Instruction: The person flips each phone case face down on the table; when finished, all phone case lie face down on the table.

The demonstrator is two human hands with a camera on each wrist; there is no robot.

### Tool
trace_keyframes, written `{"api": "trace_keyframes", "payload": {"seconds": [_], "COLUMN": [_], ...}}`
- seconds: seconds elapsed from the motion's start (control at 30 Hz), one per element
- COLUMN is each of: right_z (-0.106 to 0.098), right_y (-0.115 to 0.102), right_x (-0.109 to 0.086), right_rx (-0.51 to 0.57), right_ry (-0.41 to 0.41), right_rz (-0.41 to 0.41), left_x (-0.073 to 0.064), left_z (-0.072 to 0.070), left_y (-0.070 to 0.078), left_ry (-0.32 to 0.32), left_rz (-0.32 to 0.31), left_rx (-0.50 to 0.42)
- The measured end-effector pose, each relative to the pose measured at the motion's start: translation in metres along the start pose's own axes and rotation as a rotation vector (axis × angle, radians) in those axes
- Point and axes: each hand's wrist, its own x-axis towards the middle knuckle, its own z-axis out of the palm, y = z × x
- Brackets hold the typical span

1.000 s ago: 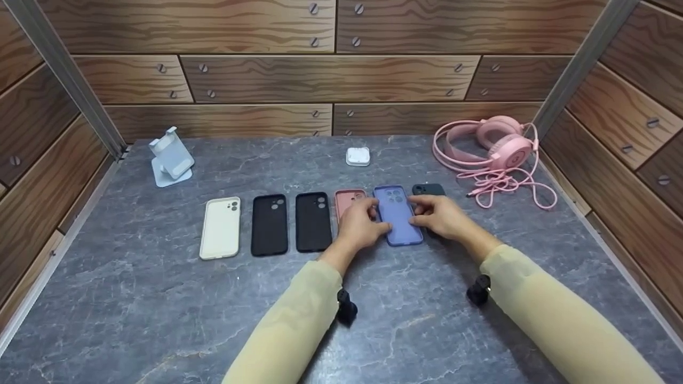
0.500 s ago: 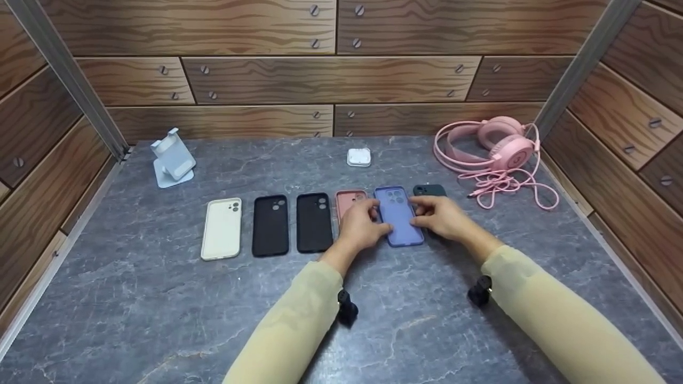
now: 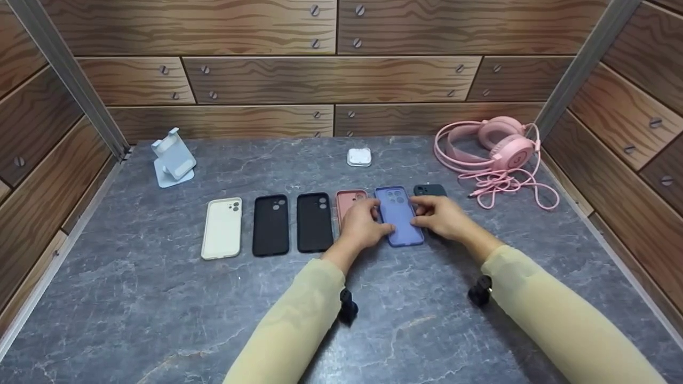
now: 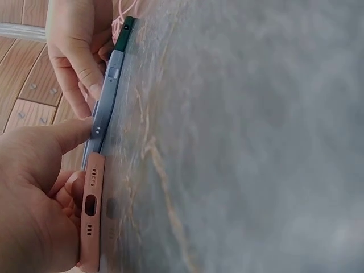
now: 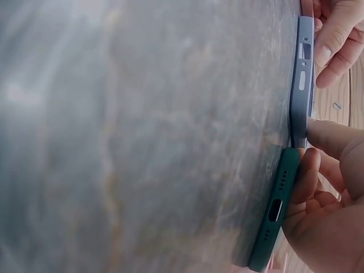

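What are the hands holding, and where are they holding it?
The purple case, by its long sides: the left hand holds its left edge, and the right hand holds its right edge.

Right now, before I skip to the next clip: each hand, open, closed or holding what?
Left hand: holding the purple phone case at its left edge.
Right hand: holding the same case at its right edge.
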Motion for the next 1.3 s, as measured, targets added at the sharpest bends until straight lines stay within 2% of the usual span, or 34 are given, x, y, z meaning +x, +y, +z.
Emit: {"api": "trace_keyframes", "payload": {"seconds": [0.4,0.7,0.9,1.07,1.3], "right_z": [-0.001,-0.001,-0.003,-0.006,-0.013], "right_y": [-0.002,-0.004,-0.005,-0.005,-0.010], "right_x": [-0.001,-0.001,-0.003,-0.005,-0.008], "right_rx": [-0.018,-0.028,-0.007,0.027,0.186], "right_ry": [0.003,0.006,0.014,0.040,0.054], "right_rz": [-0.006,-0.017,-0.029,0.008,0.086], "left_x": [0.001,0.002,0.004,0.003,0.001], "left_z": [0.000,-0.004,-0.009,-0.008,-0.009], "left_y": [0.005,0.006,0.005,0.006,0.009], "left_ry": [0.008,0.017,0.010,-0.010,-0.038], "left_rz": [-0.017,-0.073,-0.051,-0.017,0.036], "left_rx": [0.046,-0.037,-0.056,-0.085,-0.042]}}
